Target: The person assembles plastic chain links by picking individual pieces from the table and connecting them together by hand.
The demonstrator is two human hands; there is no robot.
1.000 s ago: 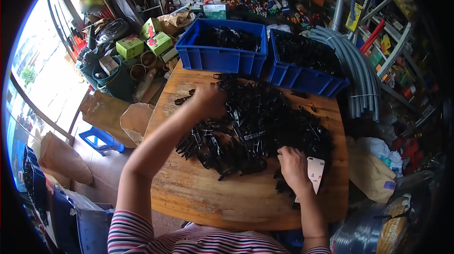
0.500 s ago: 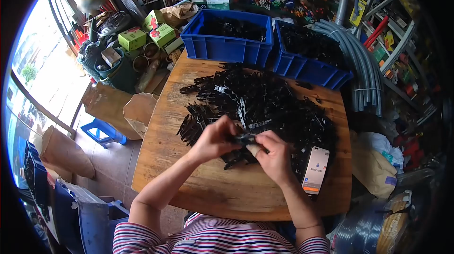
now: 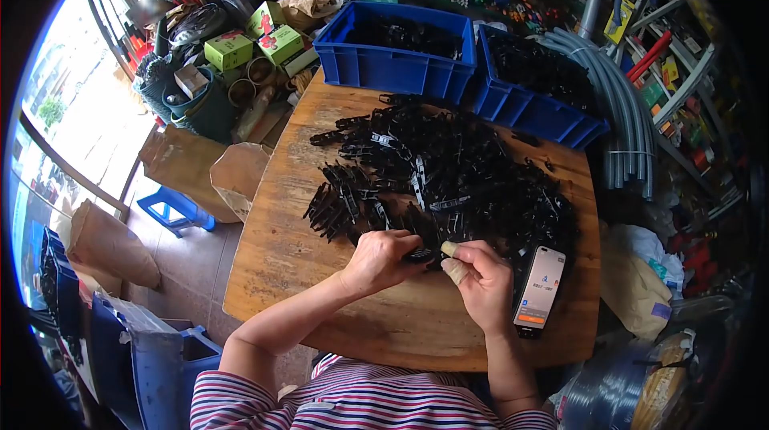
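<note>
My left hand (image 3: 380, 262) is closed around a black plastic part (image 3: 418, 255) that pokes out past the fingertips over the near side of the table. Just to its right, my right hand (image 3: 483, 276) has pale covers on thumb and forefinger, their tips a little apart beside the part. Whether a tiny piece sits between those tips is too dark to tell. Beyond both hands spreads a large heap of black plastic parts (image 3: 456, 158), a few showing silvery faces.
Two blue crates, a left one (image 3: 392, 70) and a right one (image 3: 529, 114), hold more black parts at the table's far edge. A lit phone (image 3: 538, 290) lies right of my right hand on the wooden table (image 3: 320, 314). Grey pipe coils (image 3: 633, 126) stand beyond the right edge.
Both hands have come lower and nearer my body, the right one also slightly rightward. My right thumb and forefinger have parted from the black part, which stays in my left hand.
</note>
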